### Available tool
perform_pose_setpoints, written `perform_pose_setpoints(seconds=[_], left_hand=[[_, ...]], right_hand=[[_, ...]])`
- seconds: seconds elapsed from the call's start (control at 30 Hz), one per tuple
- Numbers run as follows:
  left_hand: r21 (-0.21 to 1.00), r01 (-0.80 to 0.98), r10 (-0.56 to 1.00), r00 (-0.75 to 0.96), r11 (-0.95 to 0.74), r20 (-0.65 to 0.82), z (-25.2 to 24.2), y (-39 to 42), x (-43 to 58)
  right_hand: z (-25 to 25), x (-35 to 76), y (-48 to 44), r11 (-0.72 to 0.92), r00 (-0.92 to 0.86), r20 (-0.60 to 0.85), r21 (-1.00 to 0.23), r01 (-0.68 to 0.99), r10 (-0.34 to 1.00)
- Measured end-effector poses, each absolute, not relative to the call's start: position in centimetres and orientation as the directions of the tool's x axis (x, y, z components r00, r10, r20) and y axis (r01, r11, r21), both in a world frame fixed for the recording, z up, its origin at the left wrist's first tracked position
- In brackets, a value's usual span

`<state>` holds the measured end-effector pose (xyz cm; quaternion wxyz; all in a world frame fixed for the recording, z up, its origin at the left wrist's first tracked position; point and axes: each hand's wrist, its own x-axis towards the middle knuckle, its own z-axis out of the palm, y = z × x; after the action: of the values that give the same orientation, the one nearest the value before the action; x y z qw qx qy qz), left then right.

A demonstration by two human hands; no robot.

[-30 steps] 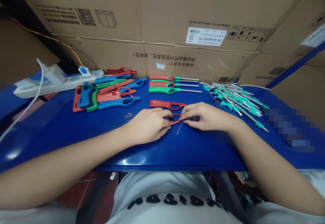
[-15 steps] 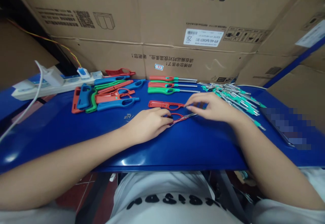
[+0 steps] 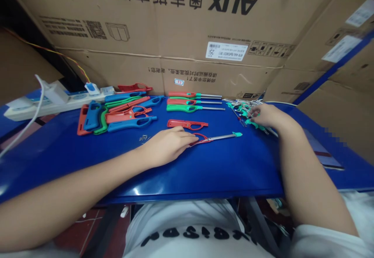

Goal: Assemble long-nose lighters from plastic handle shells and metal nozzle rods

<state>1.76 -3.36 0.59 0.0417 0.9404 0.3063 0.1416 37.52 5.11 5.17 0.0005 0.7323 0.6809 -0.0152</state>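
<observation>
My left hand (image 3: 168, 144) rests on the table with its fingers closed over a red lighter casing (image 3: 203, 137), mostly hidden beneath it. From that casing a metal tube (image 3: 222, 137) with a teal piece at its end points right. Just behind lies another red casing half (image 3: 187, 124), apart from the hand. My right hand (image 3: 270, 115) is at the pile of metal tubes with teal pieces (image 3: 244, 108). Its thumb and fingers are pinched together; what they grip is unclear.
Several red, blue and green casings (image 3: 131, 123) are heaped at left, beside a white power strip (image 3: 70, 96). Three lighters with metal tubes (image 3: 182, 108) lie in a row at the back. Small metal pins (image 3: 143, 137) are near my left wrist. A large cardboard box (image 3: 181, 39) stands behind.
My right hand has left the red casing's tube and moved right to the pile. The tube with its teal end now shows fully. My left hand stays on the casing.
</observation>
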Motion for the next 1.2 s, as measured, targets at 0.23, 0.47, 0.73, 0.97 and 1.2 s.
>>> perform_pose_setpoints(seconds=[0.23,0.47,0.73,0.97,1.2], left_hand=[[0.203,0.540,0.577,0.776,-0.817,0.254,0.4,-3.0,1.7],[0.272,0.615,0.672,0.698,-0.740,0.248,1.1,-3.2,1.7],[0.106,0.767,0.773,0.619,-0.633,0.138,2.5,-4.4,2.1],[0.025,0.789,0.787,0.609,-0.614,0.100,2.6,-5.0,2.3],[0.008,0.743,0.741,0.668,-0.670,0.067,2.6,-5.2,2.4]], right_hand=[[4.5,37.3,5.2,-0.021,0.019,-0.144,-0.015,1.000,0.989],[5.4,36.4,4.8,0.025,-0.008,0.165,-0.100,0.995,0.986],[4.8,32.2,3.5,0.052,-0.067,-0.013,-0.480,0.876,0.998],[3.7,30.8,3.0,0.239,-0.258,-0.022,-0.303,0.923,0.966],[3.7,33.0,3.4,0.538,-0.601,-0.081,-0.363,0.761,0.795]])
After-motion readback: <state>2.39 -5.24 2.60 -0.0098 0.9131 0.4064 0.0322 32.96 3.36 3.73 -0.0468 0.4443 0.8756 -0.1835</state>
